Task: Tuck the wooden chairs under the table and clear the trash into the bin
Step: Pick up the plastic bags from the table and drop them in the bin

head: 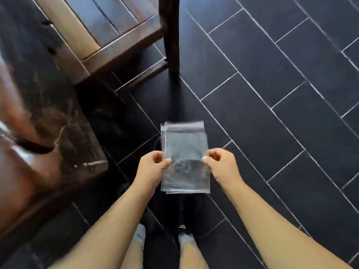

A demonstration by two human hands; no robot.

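left hand (153,165): thumb and fingertips pinched on the left edge of the plastic bags, about halfway down their length.
right hand (219,164): thumb and fingertips pinched on the right edge of the plastic bags, level with the left hand.
plastic bags (185,159): a thin stack of clear zip bags held flat between the two hands, above the floor and in front of the person's legs.
long axis: runs away from the person; the zip strip end points ahead toward the chair leg, the sealed end points back toward the feet.
count of bags: several edges are fanned at the far end and down the left side; the exact number cannot be told.
forearms: two, bare, coming in from the bottom edge and meeting at the plastic bags.
feet: two pale socks show below the plastic bags; the shoes are too dark to make out.
floor (291,94): dark rectangular tiles with pale grout, visible through the plastic bags.
wooden chair (108,32): one, beyond and left of the plastic bags; slatted seat, cut off by the top edge, one leg standing ahead of the bags.
table (64,121): dark top, left of the plastic bags, blurred, cut off at the left edge.
left margin: reddish-brown blurred shapes, left of the table; cannot tell what they are.
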